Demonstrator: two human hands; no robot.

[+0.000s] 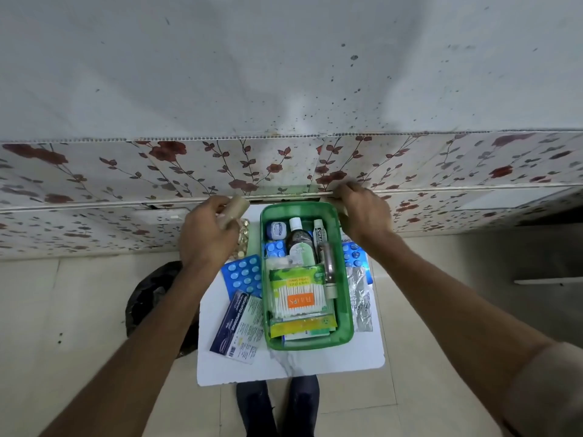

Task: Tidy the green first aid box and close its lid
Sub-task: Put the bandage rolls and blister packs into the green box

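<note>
The green first aid box (pixel 344 310) stands open on a small white table (pixel 284 364). Inside it are a dark bottle (pixel 299 242), a white tube (pixel 319 231), a small round jar (pixel 276 230), a cotton bud pack (pixel 298 299) and flat packets. Its translucent lid (pixel 284 192) seems to stand up at the far side against the wall. My left hand (pixel 205 238) is left of the box and holds a beige bandage roll (pixel 235 209). My right hand (pixel 362 212) curls over the box's far right corner; its fingertips are hidden.
Around the box lie a blue blister pack (pixel 243 275), a dressings carton (pixel 238 329), a gold pill strip (pixel 242 239), another blue blister pack (pixel 355 255) and a silver strip (pixel 361 301). A black bag (pixel 151 298) sits on the floor to the left. A flowered wall panel (pixel 126 171) rises right behind the table.
</note>
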